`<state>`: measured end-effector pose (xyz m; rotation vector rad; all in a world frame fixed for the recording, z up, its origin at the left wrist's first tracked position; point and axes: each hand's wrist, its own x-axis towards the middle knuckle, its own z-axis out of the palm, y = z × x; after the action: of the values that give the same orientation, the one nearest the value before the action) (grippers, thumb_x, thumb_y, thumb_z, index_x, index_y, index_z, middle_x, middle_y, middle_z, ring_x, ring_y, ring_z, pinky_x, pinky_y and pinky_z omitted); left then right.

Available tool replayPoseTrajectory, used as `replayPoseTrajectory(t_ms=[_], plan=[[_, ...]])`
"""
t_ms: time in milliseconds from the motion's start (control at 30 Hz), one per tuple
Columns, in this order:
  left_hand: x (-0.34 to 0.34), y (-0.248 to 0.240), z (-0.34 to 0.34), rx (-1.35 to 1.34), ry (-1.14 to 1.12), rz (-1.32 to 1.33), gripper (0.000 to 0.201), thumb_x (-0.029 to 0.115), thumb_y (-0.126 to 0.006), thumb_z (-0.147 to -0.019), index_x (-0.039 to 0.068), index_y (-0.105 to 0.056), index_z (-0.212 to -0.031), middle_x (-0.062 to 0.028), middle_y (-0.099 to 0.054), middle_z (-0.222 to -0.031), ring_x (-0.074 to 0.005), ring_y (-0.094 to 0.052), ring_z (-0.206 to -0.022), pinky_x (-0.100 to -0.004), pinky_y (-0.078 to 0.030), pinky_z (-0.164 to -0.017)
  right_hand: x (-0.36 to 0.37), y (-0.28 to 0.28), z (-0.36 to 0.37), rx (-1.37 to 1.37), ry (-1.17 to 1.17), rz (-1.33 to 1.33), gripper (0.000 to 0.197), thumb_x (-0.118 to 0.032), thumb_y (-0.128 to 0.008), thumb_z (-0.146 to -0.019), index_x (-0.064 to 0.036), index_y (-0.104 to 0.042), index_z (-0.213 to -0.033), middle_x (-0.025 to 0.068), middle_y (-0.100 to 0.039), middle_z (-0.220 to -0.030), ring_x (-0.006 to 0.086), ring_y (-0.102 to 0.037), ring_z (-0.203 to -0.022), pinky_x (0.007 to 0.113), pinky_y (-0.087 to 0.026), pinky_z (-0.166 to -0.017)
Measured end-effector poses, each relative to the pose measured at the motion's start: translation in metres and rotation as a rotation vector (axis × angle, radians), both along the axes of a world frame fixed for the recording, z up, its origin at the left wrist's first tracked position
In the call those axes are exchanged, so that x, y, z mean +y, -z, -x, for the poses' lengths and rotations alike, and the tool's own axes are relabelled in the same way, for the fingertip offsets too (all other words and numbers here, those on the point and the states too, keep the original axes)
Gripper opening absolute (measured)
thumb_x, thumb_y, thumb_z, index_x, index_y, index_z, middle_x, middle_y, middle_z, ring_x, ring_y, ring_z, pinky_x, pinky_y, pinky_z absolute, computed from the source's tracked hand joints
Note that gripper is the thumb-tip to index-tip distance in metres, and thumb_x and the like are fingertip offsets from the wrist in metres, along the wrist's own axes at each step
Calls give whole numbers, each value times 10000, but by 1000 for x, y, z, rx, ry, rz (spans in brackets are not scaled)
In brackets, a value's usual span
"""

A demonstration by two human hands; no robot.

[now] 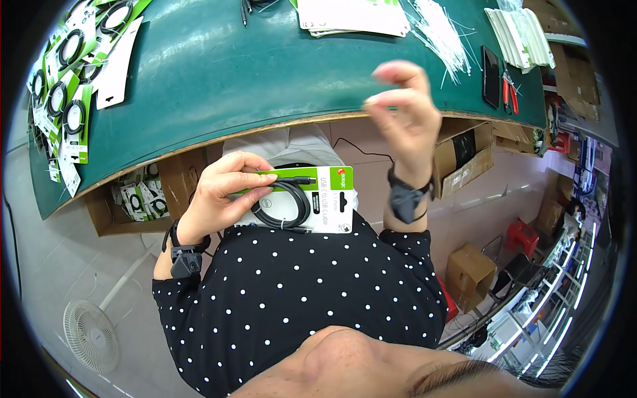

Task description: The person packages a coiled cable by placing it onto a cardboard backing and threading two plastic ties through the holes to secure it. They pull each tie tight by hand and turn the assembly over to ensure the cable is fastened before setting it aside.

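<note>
My left hand [229, 192] pinches the edge of a white and green backing card [340, 192], thumb and fingers closed on it. A coiled black cable [302, 215] lies against the card's face, bound at its lower side by a thin white tie. One plug points along the card's green strip. The card is held just off the table's near edge, in front of my body. My right hand [408, 116] is raised over that edge, slightly blurred. Its fingers are bent and apart, and I see nothing between them. A band with a small dark device sits on each wrist.
Carded cables [70, 86] are heaped at the left of the green table [232, 73]. Along the far side lie blank cards [352, 16], loose white cable ties [441, 40], a black phone [490, 76] and red-handled cutters [509, 93]. Cardboard boxes [464, 162] stand below.
</note>
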<state>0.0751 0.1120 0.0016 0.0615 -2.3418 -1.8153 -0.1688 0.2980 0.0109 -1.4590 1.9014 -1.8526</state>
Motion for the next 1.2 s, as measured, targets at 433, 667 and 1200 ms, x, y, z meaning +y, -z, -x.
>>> replayPoseTrajectory(t_ms=[433,667,1200], plan=[[2,-2,-8,25,-10,15,292,-79,-754,-738,28,-739,-1009,-146,-661,-987,-210,-647,-845,-286,-523,-709,-16,60,-69,-306,-422,-224,143,19,-751,-762,-61,-727,-878,28,-637,-830,112,-570,-678,250,-446,-557],[0,5,-6,51,-32,7,284,-69,-770,-738,44,-752,-998,-133,-605,-1058,-197,-659,-822,-276,-539,-718,-13,73,-77,-389,-493,-231,134,14,-738,-789,-61,-733,-900,11,-616,-865,63,-529,-623,222,-407,-514],[0,8,-10,26,-14,74,330,-43,-801,-713,107,-768,-1005,-95,-564,-1001,-180,-602,-865,-267,-515,-675,-13,73,-84,-476,-496,-187,162,25,-757,-791,-70,-749,-922,12,-617,-879,43,-517,-631,200,-373,-496]])
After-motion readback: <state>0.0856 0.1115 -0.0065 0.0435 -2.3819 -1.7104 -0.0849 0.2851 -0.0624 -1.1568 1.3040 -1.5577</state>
